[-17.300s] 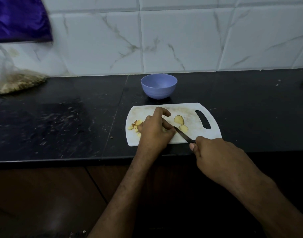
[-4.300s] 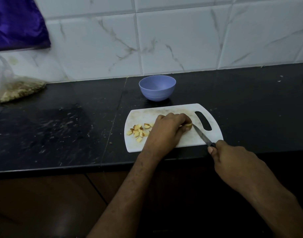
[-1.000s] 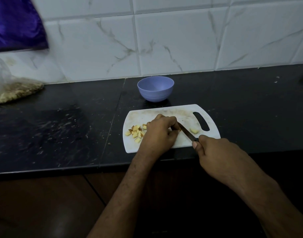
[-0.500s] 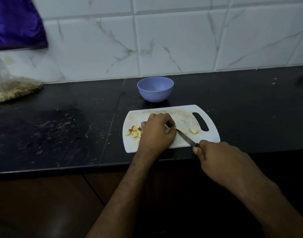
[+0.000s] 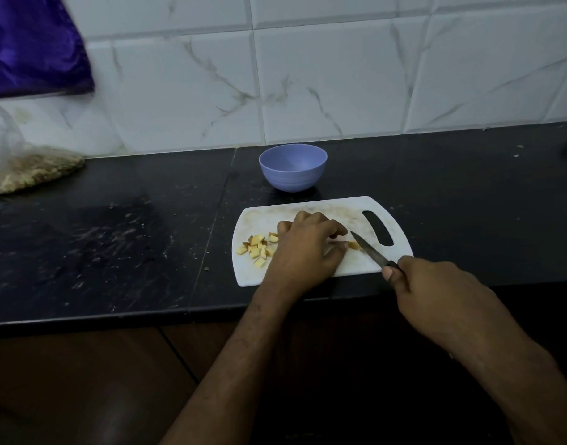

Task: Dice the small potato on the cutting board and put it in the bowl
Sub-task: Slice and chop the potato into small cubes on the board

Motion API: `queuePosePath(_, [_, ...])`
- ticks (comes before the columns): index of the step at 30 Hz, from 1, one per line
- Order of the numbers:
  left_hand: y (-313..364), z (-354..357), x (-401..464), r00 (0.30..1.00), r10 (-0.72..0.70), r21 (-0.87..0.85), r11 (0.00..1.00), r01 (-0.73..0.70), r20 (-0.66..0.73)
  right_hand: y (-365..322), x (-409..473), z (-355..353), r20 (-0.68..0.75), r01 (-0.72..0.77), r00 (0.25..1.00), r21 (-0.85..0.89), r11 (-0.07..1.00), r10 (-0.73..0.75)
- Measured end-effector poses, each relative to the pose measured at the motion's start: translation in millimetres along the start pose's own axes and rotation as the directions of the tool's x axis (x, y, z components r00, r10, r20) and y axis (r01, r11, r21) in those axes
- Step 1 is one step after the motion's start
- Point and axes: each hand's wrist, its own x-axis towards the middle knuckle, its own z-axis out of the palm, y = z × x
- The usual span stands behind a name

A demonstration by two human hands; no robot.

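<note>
A white cutting board [image 5: 346, 208] with a handle slot lies near the counter's front edge. A heap of diced potato pieces [image 5: 258, 247] sits on its left part. My left hand [image 5: 307, 245] rests curled on the middle of the board, its fingertips at a small potato piece [image 5: 353, 245] next to the blade; whether they pinch it is hidden. My right hand [image 5: 436, 297] grips the handle of a small knife [image 5: 368, 250], whose blade points up-left onto that piece. A lilac bowl [image 5: 292, 167] stands just behind the board and looks empty.
The black stone counter [image 5: 115, 245] carries crumbs and smears on its left half. A clear plastic bag of grainy food [image 5: 25, 168] lies at far left against the tiled wall. A purple cloth [image 5: 31, 43] hangs at top left.
In the last second the knife has shifted right to the lone potato piece, and my left hand has followed it. Over the longer span the potato slices have become a heap of dice.
</note>
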Motion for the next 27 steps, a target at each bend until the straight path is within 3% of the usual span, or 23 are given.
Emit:
queuePosePath(3, [1.9, 3.6, 1.8, 0.998, 0.055, 0.064, 0.996, -0.057, 0.036, 0.5, 0.7, 1.7, -0.007, 0.005, 1.000, 0.012, 1.000, -0.005])
queuePosePath(14, [3.2, 4.5, 6.0, 0.998, 0.046, 0.069, 0.996, -0.050, 0.052, -11.9, -4.6, 2.4, 0.052, 0.071, 0.996, -0.009, 0.997, -0.070])
queuePosePath(20, [4.6, 5.1, 4.8, 0.998, 0.053, 0.083, 0.995, -0.055, 0.028, -23.2, -4.3, -3.7, 0.105, 0.098, 0.991, -0.109, 0.989, -0.087])
queuePosePath(27, [5.9, 6.3, 2.1, 0.999, 0.009, 0.145, 0.989, -0.003, -0.041, -18.7, -19.9, -7.3, 0.167, 0.059, 0.985, -0.036, 0.998, -0.052])
